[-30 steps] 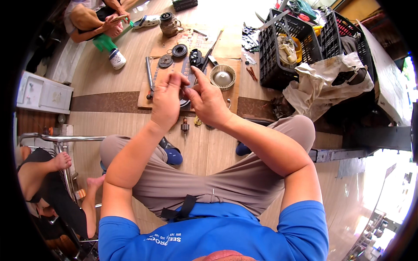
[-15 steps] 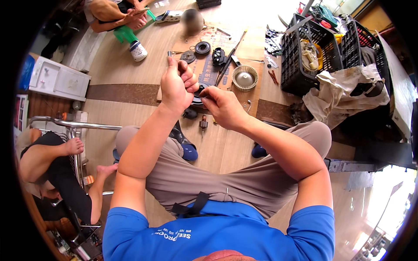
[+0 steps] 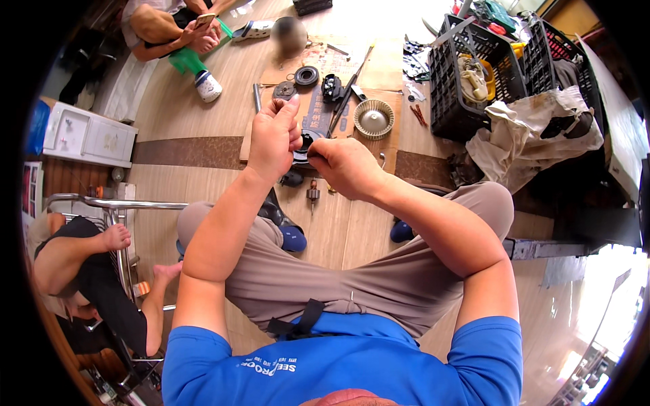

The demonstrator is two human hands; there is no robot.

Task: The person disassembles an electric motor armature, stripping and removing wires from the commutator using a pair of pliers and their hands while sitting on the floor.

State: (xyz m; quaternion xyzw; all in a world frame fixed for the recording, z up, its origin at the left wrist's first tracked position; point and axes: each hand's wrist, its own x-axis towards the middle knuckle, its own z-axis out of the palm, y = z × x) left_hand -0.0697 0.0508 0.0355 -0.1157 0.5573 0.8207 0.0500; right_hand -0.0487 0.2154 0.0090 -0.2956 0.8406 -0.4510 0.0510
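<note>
Fine handwork, apparently, upper centre of frame: left hand [image 3: 275,139] curled, right hand [image 3: 347,166] fingers bunched (any grip hidden), dark ring-shaped part [image 3: 302,156] between them; next move likely calls for steady fingertips.

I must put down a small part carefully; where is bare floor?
Pale wood-look floor is bare between the reddish metal rotor and brownish trousers, and between the white cabinet and brown cardboard. Crowded: the cardboard beyond the right hand, left of the cream ribbed fan wheel.

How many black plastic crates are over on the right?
2: one crate nearer the middle, another crate beside it, farther right. More may be hidden behind the cloth.
</note>
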